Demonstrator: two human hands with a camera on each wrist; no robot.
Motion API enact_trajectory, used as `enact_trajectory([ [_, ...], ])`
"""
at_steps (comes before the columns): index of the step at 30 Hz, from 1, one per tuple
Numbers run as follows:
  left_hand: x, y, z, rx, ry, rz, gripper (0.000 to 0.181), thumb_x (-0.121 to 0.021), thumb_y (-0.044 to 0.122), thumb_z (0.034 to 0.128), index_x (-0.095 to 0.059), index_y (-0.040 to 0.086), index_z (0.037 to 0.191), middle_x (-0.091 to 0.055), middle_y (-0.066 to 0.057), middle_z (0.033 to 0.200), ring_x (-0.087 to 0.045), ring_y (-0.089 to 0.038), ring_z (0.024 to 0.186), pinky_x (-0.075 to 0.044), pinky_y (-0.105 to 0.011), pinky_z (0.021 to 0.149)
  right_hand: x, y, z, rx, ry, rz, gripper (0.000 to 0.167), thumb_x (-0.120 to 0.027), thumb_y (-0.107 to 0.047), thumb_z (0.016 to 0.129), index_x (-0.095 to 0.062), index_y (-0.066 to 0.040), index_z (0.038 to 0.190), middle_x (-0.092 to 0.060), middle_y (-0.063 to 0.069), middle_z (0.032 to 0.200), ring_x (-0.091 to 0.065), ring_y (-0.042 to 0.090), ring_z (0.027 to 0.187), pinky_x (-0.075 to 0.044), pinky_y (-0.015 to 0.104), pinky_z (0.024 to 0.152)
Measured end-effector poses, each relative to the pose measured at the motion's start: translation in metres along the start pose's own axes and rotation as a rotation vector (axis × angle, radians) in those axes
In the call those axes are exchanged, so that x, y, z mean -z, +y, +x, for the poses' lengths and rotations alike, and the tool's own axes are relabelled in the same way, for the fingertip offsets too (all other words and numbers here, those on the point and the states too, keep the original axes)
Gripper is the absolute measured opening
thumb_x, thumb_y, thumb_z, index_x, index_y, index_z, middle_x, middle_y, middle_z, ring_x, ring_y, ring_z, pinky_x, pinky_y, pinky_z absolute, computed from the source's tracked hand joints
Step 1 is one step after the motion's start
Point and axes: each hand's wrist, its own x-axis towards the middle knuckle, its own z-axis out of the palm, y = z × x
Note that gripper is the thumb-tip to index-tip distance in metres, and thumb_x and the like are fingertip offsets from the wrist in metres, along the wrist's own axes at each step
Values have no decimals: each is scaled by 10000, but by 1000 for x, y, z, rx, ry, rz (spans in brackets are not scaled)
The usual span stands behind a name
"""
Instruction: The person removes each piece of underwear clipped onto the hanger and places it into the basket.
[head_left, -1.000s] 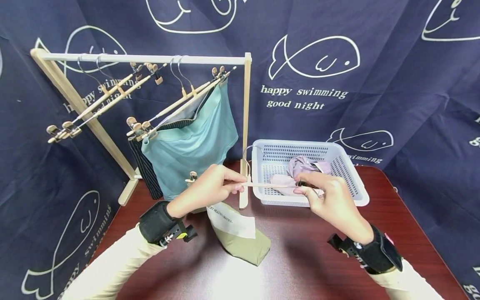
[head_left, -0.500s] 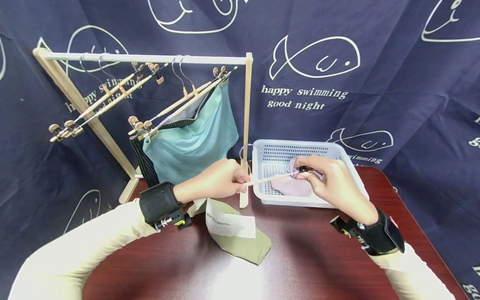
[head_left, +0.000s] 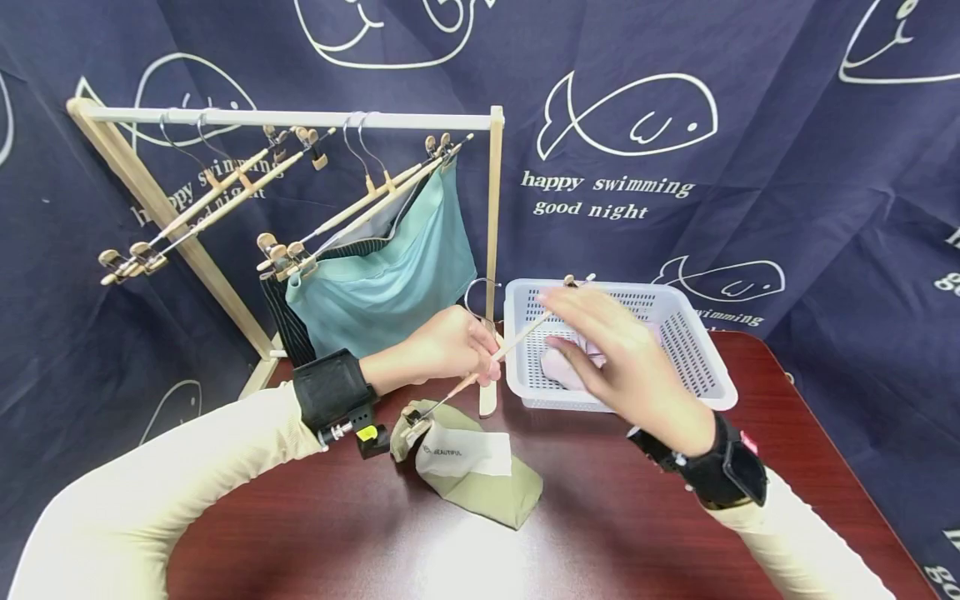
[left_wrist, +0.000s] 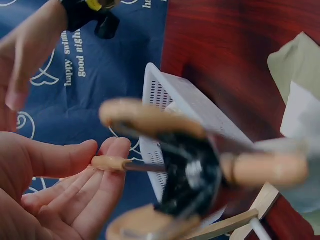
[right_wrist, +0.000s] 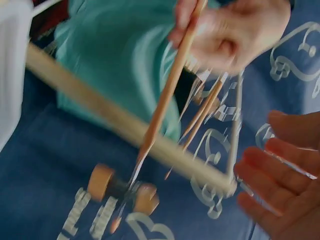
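Observation:
My left hand (head_left: 457, 346) pinches a wooden clip hanger (head_left: 521, 336) near its middle, with the bar slanting up to the right. The hanger's near clip (left_wrist: 192, 167) looms large and blurred in the left wrist view; its far clip (right_wrist: 122, 192) shows in the right wrist view with no cloth in it. My right hand (head_left: 626, 358) is apart from the bar, fingers extended, above the basket (head_left: 705, 367). An olive garment (head_left: 487, 500) with a white printed label (head_left: 465, 452) lies on the table below, partly behind the near clip in the head view.
A wooden rack (head_left: 491, 208) stands at the back left. On it hang bare clip hangers (head_left: 213, 200) and hangers with teal shorts (head_left: 382, 287) and a dark striped garment (head_left: 288, 321). Pale pink and lilac cloth (head_left: 562, 367) lies in the basket. Behind is a navy curtain (head_left: 810, 167).
The hanger has swung from nearly level to a steep slant, its right end rising towards the back. My right hand has let go of that end's clip and spread its fingers.

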Motion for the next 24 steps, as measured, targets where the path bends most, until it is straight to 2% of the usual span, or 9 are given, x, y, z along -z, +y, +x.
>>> enact_trajectory([
  [3,0,-1,2,23,20,-68,99,-683,-63,838,-709,-55,933,-748,-115,782,-721,-157,669,-568,-259,625,-11,-18,7,132,29,85,295,-602,-150,1000,-665,55,1201,-687,174,1177,-650,332,1091,-448,360,1055],
  [7,1,-3,3,16,100,-20,129,-652,-58,825,-740,-26,913,-725,-32,754,-636,-66,626,-529,-208,591,-24,-37,12,240,-15,149,282,-586,-172,1013,-688,50,1155,-703,156,1138,-674,292,1056,-496,373,998],
  [10,0,-3,4,17,156,13,106,-699,-22,808,-767,16,879,-698,19,730,-555,-50,600,-467,-185,544,-33,-44,12,277,-107,160,278,-630,-167,987,-688,23,1181,-699,128,1164,-665,256,1093,-496,371,998],
  [12,-2,-3,4,16,168,-6,56,-738,10,809,-771,24,852,-701,12,704,-555,-53,584,-449,-184,525,-40,-47,10,298,-175,149,298,-681,-154,946,-682,8,1197,-697,108,1176,-655,236,1116,-482,349,1017],
  [18,-8,-4,4,28,160,-101,44,-775,16,812,-758,-10,844,-713,-53,667,-622,-85,563,-475,-206,519,-60,-51,6,400,-347,11,377,-762,-147,863,-663,-29,1207,-683,32,1171,-635,168,1114,-458,282,1031],
  [24,-12,-4,5,33,132,-146,45,-745,-4,834,-734,-40,859,-722,-91,686,-685,-134,605,-503,-217,554,-74,-55,9,367,-537,-38,366,-750,-170,865,-644,-92,1207,-650,-31,1127,-611,94,1048,-483,222,932],
])
